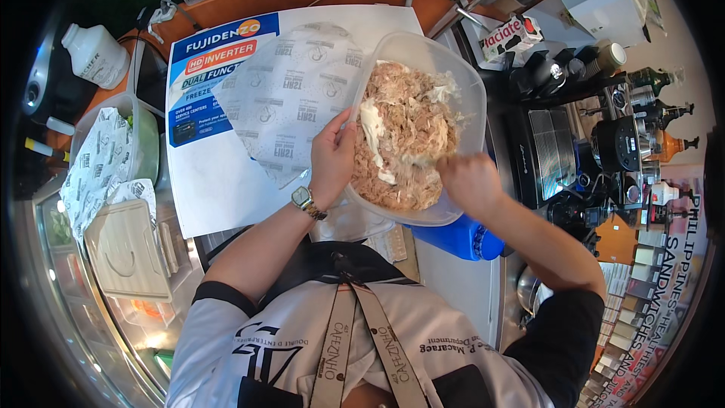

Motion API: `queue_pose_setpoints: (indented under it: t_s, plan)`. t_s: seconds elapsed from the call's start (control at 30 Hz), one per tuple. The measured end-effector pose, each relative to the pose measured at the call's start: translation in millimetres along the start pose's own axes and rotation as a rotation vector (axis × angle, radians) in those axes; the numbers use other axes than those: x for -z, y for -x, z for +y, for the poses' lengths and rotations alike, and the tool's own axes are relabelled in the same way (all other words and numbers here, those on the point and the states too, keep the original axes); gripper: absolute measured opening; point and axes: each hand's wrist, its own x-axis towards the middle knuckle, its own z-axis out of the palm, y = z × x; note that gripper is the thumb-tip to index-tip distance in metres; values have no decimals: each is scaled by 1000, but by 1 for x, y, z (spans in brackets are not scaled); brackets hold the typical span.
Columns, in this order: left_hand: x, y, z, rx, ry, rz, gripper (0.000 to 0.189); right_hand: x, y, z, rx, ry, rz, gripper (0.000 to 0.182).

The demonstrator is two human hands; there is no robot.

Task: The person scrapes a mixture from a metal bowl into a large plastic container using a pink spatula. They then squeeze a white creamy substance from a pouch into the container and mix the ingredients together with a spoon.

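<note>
A clear plastic tub (471,82) stands tilted before me, part-filled with a shredded, light brown filling (410,102) that looks like meat or fish. A creamy white spread (372,124) lies in a streak on it. My left hand (333,161) grips the tub's left rim, thumb on top; a metal watch is on that wrist. Over the tub's lower right part, my right hand (469,182) is closed in a fist round something, perhaps a utensil's handle; what it holds is mostly hidden and blurred. Printed food wrapping paper (291,90) lies left of the tub.
The white freezer top (226,204) lies beneath the paper. Near my body are a blue plastic container (453,238) and a clear lid (354,226). At left stand a tub of greens (146,144) and a beige lid (127,255). Coffee equipment (617,144) lines the right.
</note>
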Motion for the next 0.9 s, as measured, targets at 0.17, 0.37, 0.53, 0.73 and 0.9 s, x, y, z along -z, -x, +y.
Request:
queue_pose_setpoints:
  t_s: [0.17,0.37,0.53,0.73,0.9]
  plan:
    - [-2,-1,-1,-50,-36,-15,32,-22,-52,43,-209,21,-64,11]
    - [6,-2,0,-14,-28,35,31,74,-48,69,-457,59,-110,20]
    - [-2,-1,2,-41,-45,-8,30,-10,-61,83,-406,71,-75,16]
    - [-2,-1,1,-30,-16,37,32,-20,-50,16,-421,-185,-89,13]
    - [-2,-1,2,-40,15,61,32,41,12,-34,-199,51,-57,4]
